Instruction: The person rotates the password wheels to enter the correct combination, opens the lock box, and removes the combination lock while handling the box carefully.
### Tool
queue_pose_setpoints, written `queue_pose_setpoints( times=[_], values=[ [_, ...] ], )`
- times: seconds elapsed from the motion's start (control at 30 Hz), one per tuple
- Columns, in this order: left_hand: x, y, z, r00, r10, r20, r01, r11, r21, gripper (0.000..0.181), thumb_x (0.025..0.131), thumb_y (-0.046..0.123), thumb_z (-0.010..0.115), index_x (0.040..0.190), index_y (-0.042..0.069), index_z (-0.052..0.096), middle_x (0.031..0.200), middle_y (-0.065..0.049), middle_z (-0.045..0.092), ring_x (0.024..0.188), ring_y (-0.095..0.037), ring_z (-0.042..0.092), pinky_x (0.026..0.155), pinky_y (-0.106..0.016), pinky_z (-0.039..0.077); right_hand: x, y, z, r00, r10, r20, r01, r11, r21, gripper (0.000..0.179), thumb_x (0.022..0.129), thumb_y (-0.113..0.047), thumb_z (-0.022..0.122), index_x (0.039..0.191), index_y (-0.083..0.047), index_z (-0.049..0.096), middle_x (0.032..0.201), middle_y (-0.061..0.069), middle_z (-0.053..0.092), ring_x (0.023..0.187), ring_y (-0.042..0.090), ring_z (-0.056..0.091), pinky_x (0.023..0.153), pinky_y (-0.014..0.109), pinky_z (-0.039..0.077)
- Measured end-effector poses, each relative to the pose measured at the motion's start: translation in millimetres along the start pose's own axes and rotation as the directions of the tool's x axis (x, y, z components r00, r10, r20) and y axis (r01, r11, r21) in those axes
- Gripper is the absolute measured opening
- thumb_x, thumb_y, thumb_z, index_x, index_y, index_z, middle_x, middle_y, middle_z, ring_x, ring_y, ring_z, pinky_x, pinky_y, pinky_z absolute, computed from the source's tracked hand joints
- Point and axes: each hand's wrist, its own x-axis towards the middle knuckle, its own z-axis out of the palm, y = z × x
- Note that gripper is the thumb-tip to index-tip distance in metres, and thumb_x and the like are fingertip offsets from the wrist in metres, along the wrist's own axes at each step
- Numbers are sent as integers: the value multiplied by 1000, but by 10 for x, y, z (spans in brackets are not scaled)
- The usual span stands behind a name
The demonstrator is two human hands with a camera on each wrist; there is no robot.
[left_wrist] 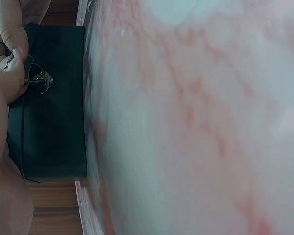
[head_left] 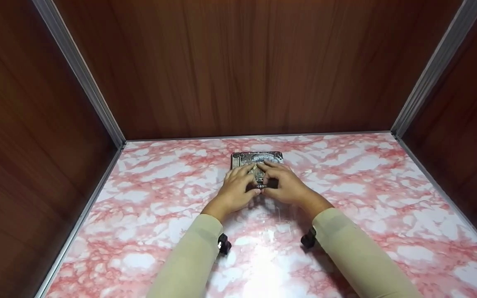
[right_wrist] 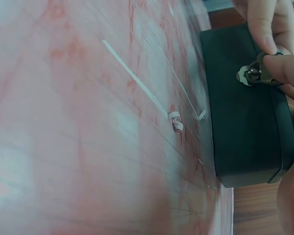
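Observation:
A small dark green box (right_wrist: 245, 122) with a patterned lid (head_left: 259, 157) stands on the table, under both hands. On its front face is a metal latch (left_wrist: 39, 81) with a ring-like part. The left hand (head_left: 237, 188) lies over the lid's left side, its thumb down at the latch. From the other side the right hand (head_left: 288, 185) reaches over the lid, fingers bent, its thumb also at the latch. The thumb tips almost meet there. Both wrist views show thumbs and fingers close around the latch; they partly cover it and the lid's front edge.
The tabletop (head_left: 160, 207) has a red and white marbled pattern. Brown wood-grain panels (head_left: 242, 70) with metal edge strips enclose it at the back and sides. A thin white strip (right_wrist: 137, 81) shows on the table in front of the box; whether it is loose I cannot tell.

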Motion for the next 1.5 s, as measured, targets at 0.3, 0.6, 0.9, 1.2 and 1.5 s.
queue_pose_setpoints(
  times=[0.3, 0.6, 0.9, 1.2, 1.5],
  values=[
    [18, -2, 3, 1000, 8, -11, -8, 1000, 14, 22, 111, 39, 68, 114, 18, 71, 187, -6, 36, 174, -35, 28, 146, -59, 12, 5, 12, -11, 1000, -18, -4, 18, 1000, -10, 19, 91, -16, 89, 92, -11, 71, 172, 13, 57, 169, 45, 41, 139, 73, 27],
    [22, -6, -1, 1000, 4, -9, -4, 1000, 14, 26, 111, 43, 68, 116, 17, 72, 188, -5, 34, 176, -35, 26, 147, -58, 11, 15, 18, -8, 999, -33, -12, 32, 999, -27, 18, 91, -18, 88, 91, -12, 71, 171, 14, 58, 168, 46, 43, 138, 74, 26],
    [16, -4, 5, 1000, 3, -8, -3, 1000, 15, 26, 111, 42, 69, 115, 16, 72, 188, -4, 32, 176, -35, 25, 147, -58, 11, 10, 20, 0, 1000, -22, -11, 22, 1000, -12, 19, 91, -17, 88, 90, -12, 70, 171, 13, 58, 168, 46, 42, 138, 75, 24],
    [2, 2, -4, 1000, 3, -7, -3, 1000, 5, 28, 113, 44, 66, 115, 17, 71, 187, -6, 35, 175, -35, 27, 146, -58, 12, 3, 3, 13, 1000, 4, -10, -4, 1000, -5, 17, 91, -17, 88, 91, -13, 71, 172, 12, 57, 169, 44, 41, 137, 73, 28],
    [0, -17, -1, 1000, 24, -8, -24, 1000, 13, 25, 111, 42, 70, 115, 17, 72, 186, -7, 37, 174, -35, 29, 146, -58, 15, -2, 1, 13, 1000, -6, -18, 6, 1000, -4, 18, 90, -16, 88, 88, -14, 71, 170, 13, 58, 168, 46, 43, 136, 74, 29]
  ],
)
